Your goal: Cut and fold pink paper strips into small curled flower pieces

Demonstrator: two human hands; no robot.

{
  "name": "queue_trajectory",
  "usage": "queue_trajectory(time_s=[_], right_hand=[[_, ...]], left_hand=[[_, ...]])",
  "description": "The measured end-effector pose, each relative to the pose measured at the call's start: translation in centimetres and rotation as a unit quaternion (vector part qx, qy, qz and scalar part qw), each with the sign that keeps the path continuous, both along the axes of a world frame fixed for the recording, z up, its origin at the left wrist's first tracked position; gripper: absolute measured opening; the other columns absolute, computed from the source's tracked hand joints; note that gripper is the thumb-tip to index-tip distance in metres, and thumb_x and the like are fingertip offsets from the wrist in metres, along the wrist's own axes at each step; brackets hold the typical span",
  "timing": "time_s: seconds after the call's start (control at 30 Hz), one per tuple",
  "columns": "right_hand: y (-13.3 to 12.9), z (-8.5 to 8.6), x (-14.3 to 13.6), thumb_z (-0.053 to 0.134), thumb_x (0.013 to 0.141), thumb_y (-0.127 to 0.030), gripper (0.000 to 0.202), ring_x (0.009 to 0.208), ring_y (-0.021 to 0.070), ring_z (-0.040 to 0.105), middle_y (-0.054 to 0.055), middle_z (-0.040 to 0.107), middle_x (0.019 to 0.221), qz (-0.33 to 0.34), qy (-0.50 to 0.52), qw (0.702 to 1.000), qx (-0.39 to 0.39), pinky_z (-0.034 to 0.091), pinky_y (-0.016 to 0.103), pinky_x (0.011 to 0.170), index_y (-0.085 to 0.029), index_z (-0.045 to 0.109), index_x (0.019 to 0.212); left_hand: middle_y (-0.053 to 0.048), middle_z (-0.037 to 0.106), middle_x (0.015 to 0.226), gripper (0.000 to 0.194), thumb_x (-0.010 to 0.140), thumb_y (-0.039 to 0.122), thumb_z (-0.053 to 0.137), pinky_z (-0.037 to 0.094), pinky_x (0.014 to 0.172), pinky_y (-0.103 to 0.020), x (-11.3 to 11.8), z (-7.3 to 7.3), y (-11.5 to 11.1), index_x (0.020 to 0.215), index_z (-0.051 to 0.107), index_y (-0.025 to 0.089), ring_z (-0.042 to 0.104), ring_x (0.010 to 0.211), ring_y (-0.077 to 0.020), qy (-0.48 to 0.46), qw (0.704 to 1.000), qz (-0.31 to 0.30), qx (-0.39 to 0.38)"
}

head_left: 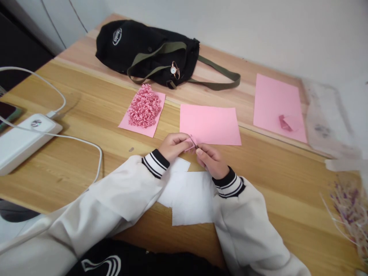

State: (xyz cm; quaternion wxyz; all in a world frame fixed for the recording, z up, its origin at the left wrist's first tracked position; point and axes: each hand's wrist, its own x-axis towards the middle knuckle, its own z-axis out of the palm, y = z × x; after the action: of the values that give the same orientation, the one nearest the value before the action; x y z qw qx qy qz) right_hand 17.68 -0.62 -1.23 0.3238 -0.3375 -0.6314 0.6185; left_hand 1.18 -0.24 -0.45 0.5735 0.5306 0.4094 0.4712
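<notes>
The left hand (174, 145) pinches a small piece of pink paper (189, 143) between thumb and fingers, and the right hand (212, 158) is closed on a slim dark tool (194, 145) laid against that paper; the tool's tip is too small to make out. Both hands are close together over the middle of a wooden table (273, 184), in white sleeves with striped black cuffs. Toward the near edge, under the forearms, lie overlapping white sheets (192, 199). By the left edge sits a white power bank (34, 134) with white cables. Near the right edge is a bunch of dried flowers (349, 207), blurred. Just beyond the hands lies a pink sheet (211, 124); to its left, a smaller pink card (149, 132) carries a heap of tiny pink sprigs (145, 107). Toward the far right, another pink sheet (276, 99) bears a darker pink scrap (285, 123). Along the far edge, toward the far left corner, a black bag (129, 50) lies flat, a watch (173, 70) resting on it.
</notes>
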Motion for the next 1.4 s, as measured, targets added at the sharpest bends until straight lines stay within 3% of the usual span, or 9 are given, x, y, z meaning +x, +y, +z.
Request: queue_trajectory(time_s=[1.0, 1.4], right_hand=[[-0.05, -0.06, -0.07, 0.048, 0.086, -0.055, 0.039, 0.045, 0.0077, 0.028, -0.006, 0.034, 0.050, -0.012, -0.014, 1.000, -0.004, 0.021, 0.022, 0.041, -0.017, 0.056, 0.083], [-0.08, 0.06, -0.09, 0.048, 0.085, -0.056, 0.041, 0.047, 0.0090, 0.032, -0.005, 0.035, 0.050, -0.021, -0.031, 0.999, 0.001, 0.026, 0.022, 0.043, -0.017, 0.058, 0.083]], left_hand=[[0.003, 0.053, 0.051, 0.015, 0.068, 0.018, 0.055, 0.039, 0.054, -0.022, 0.03, -0.01, 0.00, 0.053, 0.057, 0.013, 0.047, 0.051, -0.0072, 0.012, 0.999, -0.006, 0.033], [0.002, 0.052, 0.051, 0.016, 0.068, 0.022, 0.055, 0.039, 0.054, -0.023, 0.00, 0.05, -0.04, 0.053, 0.056, 0.014, 0.046, 0.051, -0.0082, 0.040, 0.999, 0.000, 0.031]])
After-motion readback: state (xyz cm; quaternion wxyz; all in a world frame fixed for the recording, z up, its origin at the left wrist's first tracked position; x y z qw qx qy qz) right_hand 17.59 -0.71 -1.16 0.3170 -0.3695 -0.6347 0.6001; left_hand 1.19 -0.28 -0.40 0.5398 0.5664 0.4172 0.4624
